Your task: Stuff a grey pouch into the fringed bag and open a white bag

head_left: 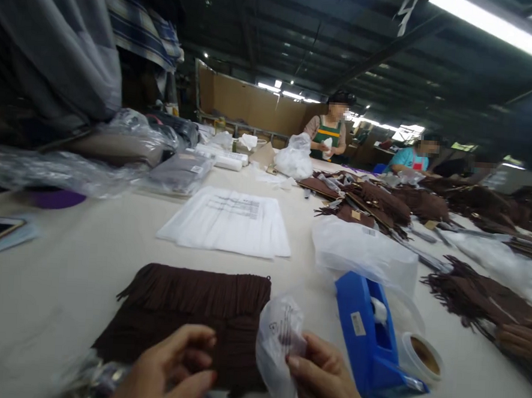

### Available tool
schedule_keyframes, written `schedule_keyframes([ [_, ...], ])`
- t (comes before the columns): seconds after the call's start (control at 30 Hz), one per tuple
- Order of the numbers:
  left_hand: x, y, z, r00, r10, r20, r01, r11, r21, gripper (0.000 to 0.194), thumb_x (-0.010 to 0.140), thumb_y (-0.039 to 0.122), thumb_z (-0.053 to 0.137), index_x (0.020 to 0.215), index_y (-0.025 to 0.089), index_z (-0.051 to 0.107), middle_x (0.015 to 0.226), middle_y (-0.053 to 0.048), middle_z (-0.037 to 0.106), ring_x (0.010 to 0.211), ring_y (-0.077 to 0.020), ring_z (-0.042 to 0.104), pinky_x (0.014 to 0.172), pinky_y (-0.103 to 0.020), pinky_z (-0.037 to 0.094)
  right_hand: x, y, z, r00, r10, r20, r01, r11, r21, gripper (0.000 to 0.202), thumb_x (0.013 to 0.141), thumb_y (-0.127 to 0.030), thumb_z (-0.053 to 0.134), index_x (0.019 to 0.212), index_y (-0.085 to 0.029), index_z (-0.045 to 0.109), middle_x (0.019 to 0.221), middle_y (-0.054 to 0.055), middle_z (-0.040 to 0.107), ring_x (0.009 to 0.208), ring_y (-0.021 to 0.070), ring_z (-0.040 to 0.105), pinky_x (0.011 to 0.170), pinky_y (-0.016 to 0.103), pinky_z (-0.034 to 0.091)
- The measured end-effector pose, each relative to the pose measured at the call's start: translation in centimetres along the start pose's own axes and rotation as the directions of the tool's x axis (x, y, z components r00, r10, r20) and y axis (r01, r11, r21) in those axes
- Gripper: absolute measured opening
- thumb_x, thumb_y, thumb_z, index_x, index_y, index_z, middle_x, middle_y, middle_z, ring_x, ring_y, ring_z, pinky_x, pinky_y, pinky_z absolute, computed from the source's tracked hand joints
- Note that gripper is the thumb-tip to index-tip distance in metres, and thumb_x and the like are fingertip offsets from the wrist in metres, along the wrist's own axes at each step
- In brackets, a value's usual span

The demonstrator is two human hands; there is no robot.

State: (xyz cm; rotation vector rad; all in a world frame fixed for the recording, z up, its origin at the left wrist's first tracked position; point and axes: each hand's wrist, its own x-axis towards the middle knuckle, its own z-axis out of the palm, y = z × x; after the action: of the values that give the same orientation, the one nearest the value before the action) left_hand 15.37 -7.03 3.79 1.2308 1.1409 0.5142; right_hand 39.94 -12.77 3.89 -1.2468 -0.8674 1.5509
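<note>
One brown fringed bag [187, 314], flat, unwrapped

This is a factory packing floor, a large hall with a dark steel roof and long fluorescent tube lights [497, 24] at the upper right. A long cream worktable [53, 288] carries heaps of brown fringed fabric pieces [383, 206], a stack of flat clear plastic bags [228, 221] and a blue plastic tape dispenser [370, 337]. Other workers [330, 134] stand at the far end before tall cardboard panels [249, 105].
</note>
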Motion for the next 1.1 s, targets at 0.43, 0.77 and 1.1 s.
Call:
schedule_keyframes([
  [0.43, -0.2, 3.9, 2.4, 0.981, 0.006, 0.192, -0.043, 0.98, 0.192, 0.01, 0.06, 0.025, 0.051, 0.058, 0.016, 0.049, 0.054, 0.005, 0.041, 0.056, -0.0101, 0.037, 0.049, -0.022, 0.024, 2.2, -1.6, 4.7, 0.985, 0.046, 0.166, -0.01, 0.978, -0.209, 0.039, 0.059, -0.046, 0.076, 0.072, -0.016, 0.054, 0.061, -0.003, 0.05, 0.056, 0.008, 0.041, 0.05, 0.019, 0.029],
  [0.77, -1.7, 3.6, -1.4, 0.983, -0.173, 0.053, 0.157, 0.962, 0.223, 0.012, 0.05, 0.022, 0.058, 0.058, 0.016, 0.051, 0.053, 0.006, 0.045, 0.055, -0.0109, 0.041, 0.048, -0.021, 0.026, 1.9, 0.3, 6.2, 0.999, -0.033, 0.0, 0.033, 0.995, 0.09, 0.036, 0.058, -0.035, 0.079, 0.069, -0.019, 0.049, 0.066, -0.003, 0.056, 0.055, 0.008, 0.047, 0.049, 0.019, 0.034],
  [1.1, -1.1, 4.4, -5.2, 0.98, -0.173, 0.104, 0.15, 0.969, 0.198, 0.021, 0.044, 0.022, 0.065, 0.059, 0.015, 0.052, 0.053, 0.006, 0.048, 0.052, -0.0096, 0.039, 0.046, -0.021, 0.025, 3.9, 0.1, 6.8, 0.954, 0.144, 0.264, -0.206, 0.953, 0.224, 0.042, 0.05, -0.021, 0.08, 0.086, -0.018, 0.058, 0.075, 0.0, 0.063, 0.064, 0.0123, 0.057, 0.06, 0.024, 0.041],
])
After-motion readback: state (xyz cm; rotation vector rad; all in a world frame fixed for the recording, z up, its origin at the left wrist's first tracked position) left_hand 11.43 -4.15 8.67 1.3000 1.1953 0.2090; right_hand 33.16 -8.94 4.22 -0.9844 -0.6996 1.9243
